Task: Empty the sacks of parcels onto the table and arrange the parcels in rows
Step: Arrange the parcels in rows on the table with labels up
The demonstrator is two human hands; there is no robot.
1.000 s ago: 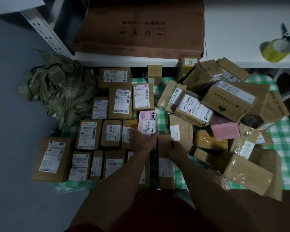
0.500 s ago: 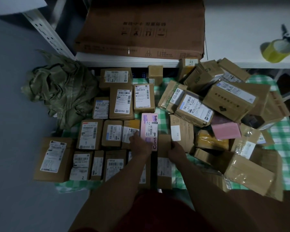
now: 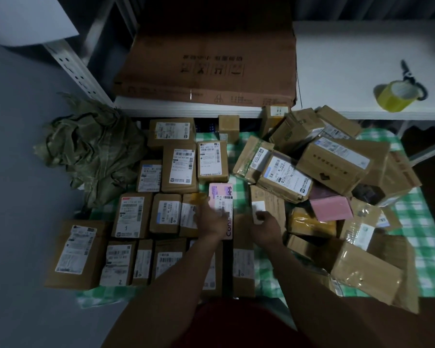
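Under the left hand (image 3: 211, 217) lies a pink box (image 3: 221, 197), flat on the green-checked cloth (image 3: 427, 222); the fingers rest spread on its white label and on the brown parcel (image 3: 190, 214) just left of it, uncurled, gripping nothing. Glossy pink card shows beyond the fingertips, with dark lettering along its right edge.

Right of that box, the right hand (image 3: 266, 226) sits on a flat brown parcel (image 3: 268, 207), thumb and fingers bent at the edge of its small white label; whether they pinch it I cannot tell.

Left of both hands, taped cardboard parcels with white barcode labels lie side by side in rows (image 3: 141, 214), rectangular and matte. Right of the right hand rises a loose heap (image 3: 337, 167) of tilted cartons, some wrapped in shiny tape, with a pink padded packet (image 3: 330, 208) among them.

Beyond the rows to the left, a crumpled green woven sack (image 3: 93, 151) slumps on the floor. Farther ahead, a large flattened carton (image 3: 206, 69) rests on a white shelf (image 3: 349, 59), where a yellow tape roll (image 3: 397, 95) stands.
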